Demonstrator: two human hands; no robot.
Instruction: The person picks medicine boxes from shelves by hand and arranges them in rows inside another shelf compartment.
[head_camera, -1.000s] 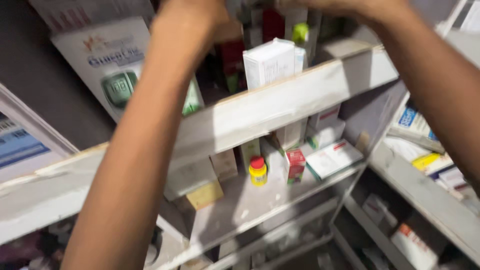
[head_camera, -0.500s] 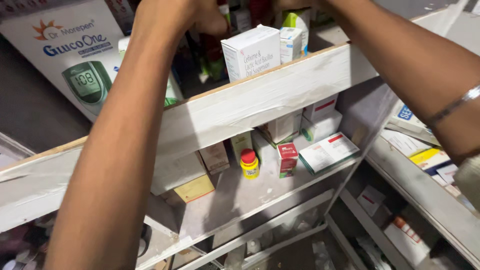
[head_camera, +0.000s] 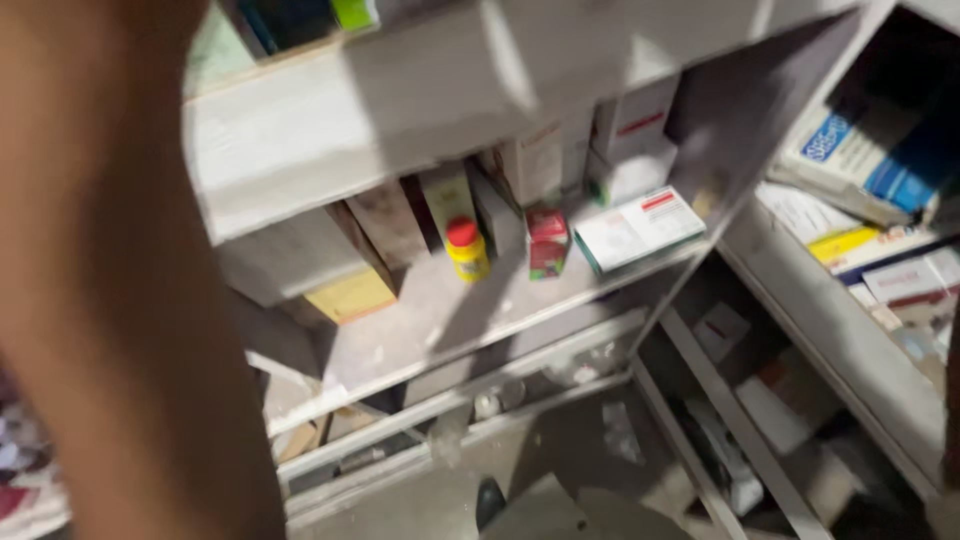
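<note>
though hands out of view, a forearm (head_camera: 110, 300) beside yellow bottle (head_camera: 467, 250) on grey shelf (head_camera: 420, 320)

Both hands are out of view above the top edge; only the left forearm (head_camera: 120, 300) shows, blurred and cut off at the left and the bottom. The boxes on the top shelf (head_camera: 430, 110) are cropped. Motion blur smears the boxes (head_camera: 870, 150) at right.
</note>
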